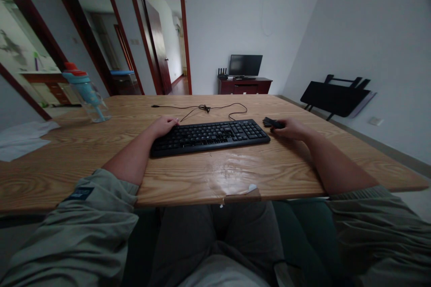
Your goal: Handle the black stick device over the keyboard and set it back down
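Bottle (88,93) stands at ten o'clock; the left hand (164,126), its grip impossible to tell, rests by the far-left corner of the keyboard (208,135) at twelve. At one o'clock, the right hand (291,129) pinches small dark pieces (268,122), which could scatter if that hold slackened.

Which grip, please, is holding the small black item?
The right grip, holding the black item just right of the keyboard; the left grip is at the keyboard's far left corner.

Black keyboard (208,138), brown wood-grained table (188,179), red-and-blue bottle (84,86), grey-green sleeves (81,219), dark-red cabinet (225,86)
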Available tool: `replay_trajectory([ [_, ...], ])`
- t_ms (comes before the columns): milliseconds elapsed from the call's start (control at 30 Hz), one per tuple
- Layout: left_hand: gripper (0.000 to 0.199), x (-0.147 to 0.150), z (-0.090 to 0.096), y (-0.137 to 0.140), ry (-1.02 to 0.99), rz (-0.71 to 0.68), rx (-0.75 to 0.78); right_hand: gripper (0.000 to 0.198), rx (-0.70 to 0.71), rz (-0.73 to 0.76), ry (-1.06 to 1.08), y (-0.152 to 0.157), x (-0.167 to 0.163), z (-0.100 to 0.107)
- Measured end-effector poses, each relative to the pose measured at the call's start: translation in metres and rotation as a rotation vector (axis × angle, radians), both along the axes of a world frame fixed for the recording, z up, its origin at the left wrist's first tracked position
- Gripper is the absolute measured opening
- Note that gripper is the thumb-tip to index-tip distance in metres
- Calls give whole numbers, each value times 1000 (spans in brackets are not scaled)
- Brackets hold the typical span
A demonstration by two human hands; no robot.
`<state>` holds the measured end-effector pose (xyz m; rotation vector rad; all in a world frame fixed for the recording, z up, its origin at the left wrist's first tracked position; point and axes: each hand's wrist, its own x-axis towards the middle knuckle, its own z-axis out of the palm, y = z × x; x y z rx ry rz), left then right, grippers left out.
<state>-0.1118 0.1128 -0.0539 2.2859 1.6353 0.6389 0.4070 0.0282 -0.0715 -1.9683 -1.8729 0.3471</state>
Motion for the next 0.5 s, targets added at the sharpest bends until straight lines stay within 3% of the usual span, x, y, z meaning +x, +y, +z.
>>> replay_trajectory([
  [500, 52, 1, 1, -1, 16, -18, 9, 27, 76, -80, -95, 4, -10, 0],
])
